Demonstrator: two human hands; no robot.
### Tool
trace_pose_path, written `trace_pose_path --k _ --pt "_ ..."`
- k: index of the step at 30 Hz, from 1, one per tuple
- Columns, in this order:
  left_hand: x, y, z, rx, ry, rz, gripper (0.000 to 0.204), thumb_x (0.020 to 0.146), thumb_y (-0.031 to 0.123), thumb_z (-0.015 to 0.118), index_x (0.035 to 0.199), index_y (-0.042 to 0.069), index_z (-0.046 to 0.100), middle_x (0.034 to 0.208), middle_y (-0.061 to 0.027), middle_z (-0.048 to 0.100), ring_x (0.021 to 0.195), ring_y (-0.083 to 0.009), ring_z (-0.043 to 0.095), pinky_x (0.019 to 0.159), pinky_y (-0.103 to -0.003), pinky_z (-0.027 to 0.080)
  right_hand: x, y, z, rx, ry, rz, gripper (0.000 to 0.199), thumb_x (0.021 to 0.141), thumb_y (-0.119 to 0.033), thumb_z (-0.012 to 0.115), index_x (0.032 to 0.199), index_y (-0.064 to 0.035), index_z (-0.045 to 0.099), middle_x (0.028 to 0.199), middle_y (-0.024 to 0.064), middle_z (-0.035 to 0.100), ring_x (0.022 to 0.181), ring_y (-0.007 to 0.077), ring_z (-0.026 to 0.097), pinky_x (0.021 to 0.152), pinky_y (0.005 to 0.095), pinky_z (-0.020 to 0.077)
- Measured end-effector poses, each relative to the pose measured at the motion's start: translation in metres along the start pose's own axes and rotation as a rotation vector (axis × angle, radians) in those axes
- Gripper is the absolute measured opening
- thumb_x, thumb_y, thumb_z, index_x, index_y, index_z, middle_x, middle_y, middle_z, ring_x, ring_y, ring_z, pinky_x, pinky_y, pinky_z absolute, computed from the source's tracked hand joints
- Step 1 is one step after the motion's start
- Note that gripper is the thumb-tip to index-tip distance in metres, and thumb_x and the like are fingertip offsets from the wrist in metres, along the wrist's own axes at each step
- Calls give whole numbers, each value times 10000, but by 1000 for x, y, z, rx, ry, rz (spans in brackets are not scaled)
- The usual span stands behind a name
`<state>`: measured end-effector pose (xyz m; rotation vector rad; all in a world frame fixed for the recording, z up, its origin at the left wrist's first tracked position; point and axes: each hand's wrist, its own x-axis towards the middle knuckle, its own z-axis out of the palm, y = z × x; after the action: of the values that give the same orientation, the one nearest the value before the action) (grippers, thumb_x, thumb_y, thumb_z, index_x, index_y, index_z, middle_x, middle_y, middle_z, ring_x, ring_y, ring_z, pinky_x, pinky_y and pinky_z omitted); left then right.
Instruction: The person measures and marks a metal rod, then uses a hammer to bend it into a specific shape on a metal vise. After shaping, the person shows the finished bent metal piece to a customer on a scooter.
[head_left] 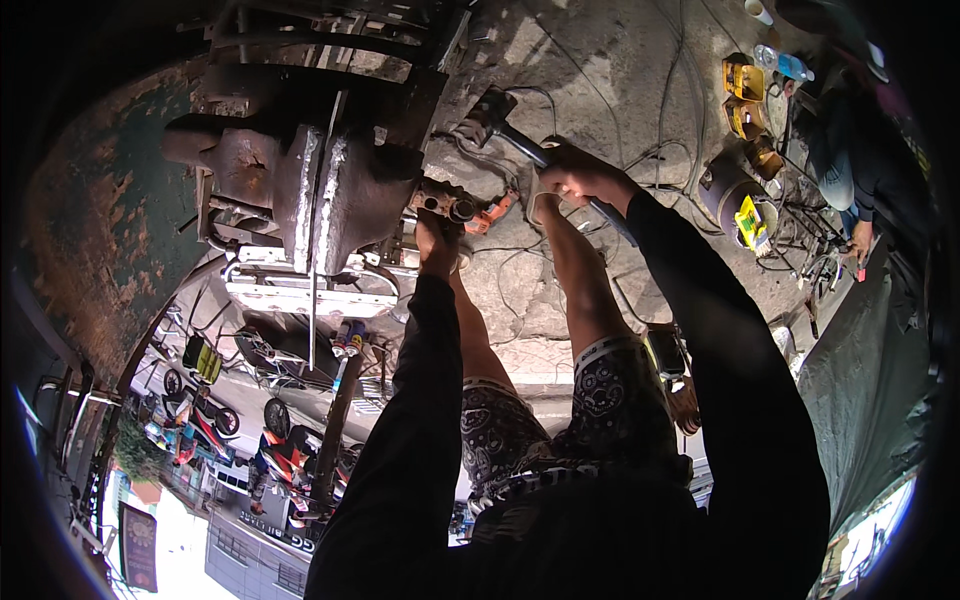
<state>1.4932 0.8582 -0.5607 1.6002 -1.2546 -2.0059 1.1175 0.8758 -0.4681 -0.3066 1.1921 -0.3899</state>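
My right hand [580, 178] is closed around the dark handle of a hammer [520, 140]. Its heavy head [490, 108] points up and left over the concrete floor. My left hand [435, 232] grips a small metal fitting [447, 206] at the right side of a big rusty welded steel block [310, 190]. An orange piece [492, 212] lies just right of the fitting. The hammer head hangs a short way above and to the right of the fitting, apart from it. Both arms wear black sleeves, and my legs in patterned shorts [560, 420] show between them.
Cables [660, 110] trail over the cracked concrete. Yellow cases [744, 80], a plastic bottle [786, 64] and a dark round can [732, 190] stand at the upper right, near another person [850, 150] in dark clothes. Parked motorbikes [215, 425] show at the lower left.
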Motion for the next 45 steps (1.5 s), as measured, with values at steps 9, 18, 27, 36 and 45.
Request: trace_pose_path --k 9,18,27,36,45 --pt "-22 49 20 166 3 158 81 952 2 565 1027 31 577 799 -11 620 694 -124 602 591 -286 486 -12 18 38 -250 -79 33 126 872 -184 597 842 -69 641 595 8 456 452 124 468 430 330 360" --pt "-1 7 39 867 -58 468 318 890 7 621 1207 -20 611 869 -171 658 804 -251 652 674 -366 516 -110 24 59 -551 691 -292 226 936 -206 693 1071 -49 605 752 200 660 697 378 684 615 431 506" --pt "54 48 64 408 9 873 233 988 172 587 1168 37 648 956 -141 704 773 -295 667 678 -385 512 -209 45 126 -684 919 -229 317 942 -307 744 1076 -53 609 718 169 646 651 338 687 584 426 503" --pt "-34 143 66 -486 -218 -55 549 1126 497 340 1180 73 684 885 9 647 577 -55 437 537 -249 365 -262 18 270 -1133 545 -818 424 841 -401 803 1124 -128 643 777 69 636 658 288 692 570 404 558" --pt "-34 135 59 -590 -276 -87 694 1103 611 219 1299 90 633 978 -24 688 579 -90 464 555 -263 366 -229 -66 186 -1255 997 -472 429 953 -511 676 1054 -96 645 650 133 671 579 355 699 503 451 551"
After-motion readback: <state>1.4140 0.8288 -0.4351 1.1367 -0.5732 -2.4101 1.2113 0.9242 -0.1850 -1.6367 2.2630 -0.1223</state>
